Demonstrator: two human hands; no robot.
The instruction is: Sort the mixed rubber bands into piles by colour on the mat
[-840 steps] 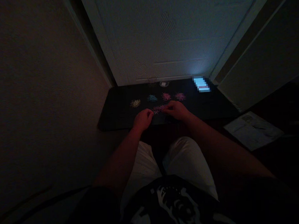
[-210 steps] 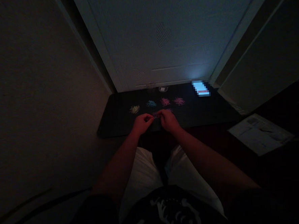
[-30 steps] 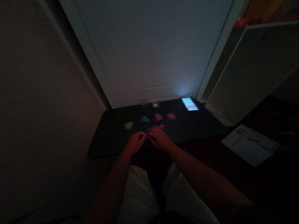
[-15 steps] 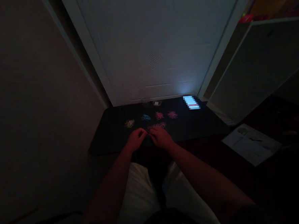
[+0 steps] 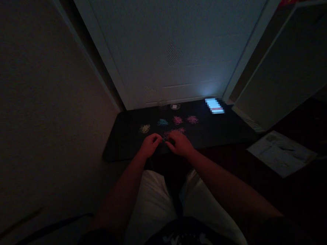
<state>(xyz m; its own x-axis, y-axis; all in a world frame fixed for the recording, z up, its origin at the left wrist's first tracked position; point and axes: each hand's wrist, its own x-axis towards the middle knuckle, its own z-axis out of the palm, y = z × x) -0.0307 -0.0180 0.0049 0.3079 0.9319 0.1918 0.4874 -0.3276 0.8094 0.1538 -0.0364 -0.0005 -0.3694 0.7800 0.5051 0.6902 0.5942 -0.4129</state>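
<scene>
My left hand (image 5: 151, 144) is closed in a pinch at the near side of a low black table (image 5: 208, 133). Whatever lies between its fingertips is too small and dark to make out. My right hand (image 5: 180, 143) faces it, its fingers bent and the thumb a little apart from them. Just beyond the right fingers lies a loose pile of thin pink and purple strips (image 5: 176, 131), partly covered by that hand. Farther back sit a pale yellowish pile (image 5: 145, 128), a blue pile (image 5: 162, 121) and two pink piles, one left (image 5: 177, 119) and one right (image 5: 192, 119).
A lit, blurred-out screen (image 5: 214, 105) lies at the table's back right. Near the back edge is a round clear dish (image 5: 175, 106) with a white patch. A pale door panel (image 5: 176, 62) rises behind. On the floor at right lies a flat pale sheet (image 5: 281, 153).
My fingertips have come slightly apart from each other, and the right thumb has parted from its fingers. The whole view has shifted a little, with the table now higher and farther right.
</scene>
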